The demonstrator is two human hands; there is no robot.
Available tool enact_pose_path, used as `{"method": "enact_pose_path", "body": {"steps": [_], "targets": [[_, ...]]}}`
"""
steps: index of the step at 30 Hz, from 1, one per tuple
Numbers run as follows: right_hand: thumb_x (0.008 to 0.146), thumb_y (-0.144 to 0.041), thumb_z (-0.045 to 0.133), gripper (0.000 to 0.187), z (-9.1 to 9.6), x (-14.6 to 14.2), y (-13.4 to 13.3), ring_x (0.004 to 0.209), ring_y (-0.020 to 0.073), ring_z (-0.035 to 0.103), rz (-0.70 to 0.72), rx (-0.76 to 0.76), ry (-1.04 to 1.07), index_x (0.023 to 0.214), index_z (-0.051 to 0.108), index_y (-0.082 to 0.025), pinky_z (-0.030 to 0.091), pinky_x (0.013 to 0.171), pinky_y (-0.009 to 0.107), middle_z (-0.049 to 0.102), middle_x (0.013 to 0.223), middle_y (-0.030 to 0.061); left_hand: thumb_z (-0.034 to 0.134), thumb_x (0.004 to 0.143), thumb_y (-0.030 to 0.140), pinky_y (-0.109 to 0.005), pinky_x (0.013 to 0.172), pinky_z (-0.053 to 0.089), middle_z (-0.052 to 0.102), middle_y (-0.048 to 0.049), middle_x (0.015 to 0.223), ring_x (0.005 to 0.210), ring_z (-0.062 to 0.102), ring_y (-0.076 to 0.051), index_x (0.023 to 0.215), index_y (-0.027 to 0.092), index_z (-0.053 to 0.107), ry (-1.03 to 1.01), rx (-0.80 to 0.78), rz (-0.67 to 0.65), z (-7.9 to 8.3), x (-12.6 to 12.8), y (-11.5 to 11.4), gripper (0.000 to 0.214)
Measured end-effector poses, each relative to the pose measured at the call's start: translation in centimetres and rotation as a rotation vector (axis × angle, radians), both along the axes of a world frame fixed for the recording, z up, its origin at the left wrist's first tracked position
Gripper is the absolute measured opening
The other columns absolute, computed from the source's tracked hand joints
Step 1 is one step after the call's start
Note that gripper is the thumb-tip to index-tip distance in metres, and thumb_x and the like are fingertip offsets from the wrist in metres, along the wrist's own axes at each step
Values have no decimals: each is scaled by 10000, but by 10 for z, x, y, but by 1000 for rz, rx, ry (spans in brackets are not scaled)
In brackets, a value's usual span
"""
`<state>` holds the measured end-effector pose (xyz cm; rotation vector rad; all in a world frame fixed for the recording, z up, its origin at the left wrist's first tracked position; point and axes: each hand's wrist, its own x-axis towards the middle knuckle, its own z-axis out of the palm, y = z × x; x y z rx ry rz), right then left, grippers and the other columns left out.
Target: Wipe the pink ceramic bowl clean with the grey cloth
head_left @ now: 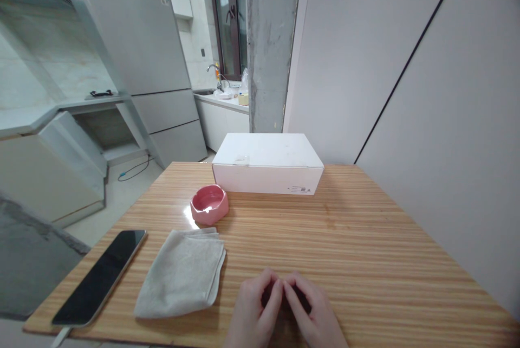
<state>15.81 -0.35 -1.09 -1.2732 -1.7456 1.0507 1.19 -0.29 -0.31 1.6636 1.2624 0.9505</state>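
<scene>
Near the front edge of the wooden table, my left hand and my right hand meet at the fingertips. Each hand is closed in a pinch, thumb against forefinger. Whatever they may hold between them is hidden or too small to make out. To the left of my left hand lies a folded grey cloth, apart from it. Behind the cloth stands a pink bowl with an angular rim, and I see nothing in it.
A closed white box stands at the table's far edge. On the left lies a black-screened phone with a white cable plugged in. A pale wall borders the right side. Beyond the table are a fridge and a sink.
</scene>
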Motion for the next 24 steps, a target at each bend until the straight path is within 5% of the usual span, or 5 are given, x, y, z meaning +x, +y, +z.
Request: {"method": "enact_pose_path", "body": {"steps": [24], "targets": [[937,-524,400,398,3,-4,-4,801,197,648,-93,33,-2,807,636,-229,498,756,265,699,829,53,414,946,353,-215,576,318,557,-6,639,608,499,-118,715,162,551,-1,42,28,-2,2,-2,329]]}}
